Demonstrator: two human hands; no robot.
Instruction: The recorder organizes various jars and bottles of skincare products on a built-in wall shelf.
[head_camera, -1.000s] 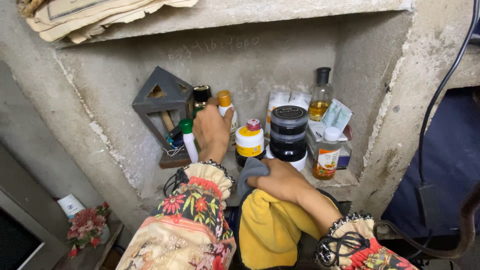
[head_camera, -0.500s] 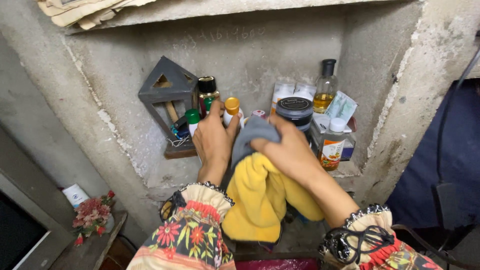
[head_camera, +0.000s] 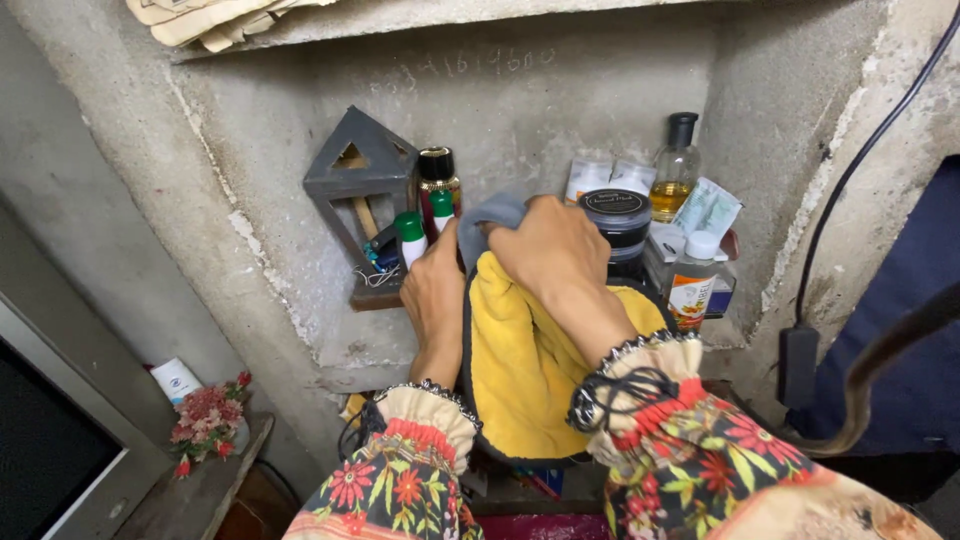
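A grey house-shaped wooden holder (head_camera: 358, 190) leans against the rear wall at the left of the concrete niche (head_camera: 560, 90). A dark bottle with a black cap (head_camera: 436, 180) stands just beside it. A clear bottle of amber oil (head_camera: 675, 170) stands at the rear right, behind stacked black jars (head_camera: 617, 222). An orange-labelled bottle with a white cap (head_camera: 692, 282) stands at the front right. Folded papers (head_camera: 215, 15) lie above the niche. Red artificial flowers (head_camera: 205, 420) sit low at the left. A black cable (head_camera: 850, 170) hangs along the right wall.

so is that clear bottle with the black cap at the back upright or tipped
Upright. The clear bottle stands straight against the niche's back wall, black cap on top, and the amber liquid sits level in its lower part.
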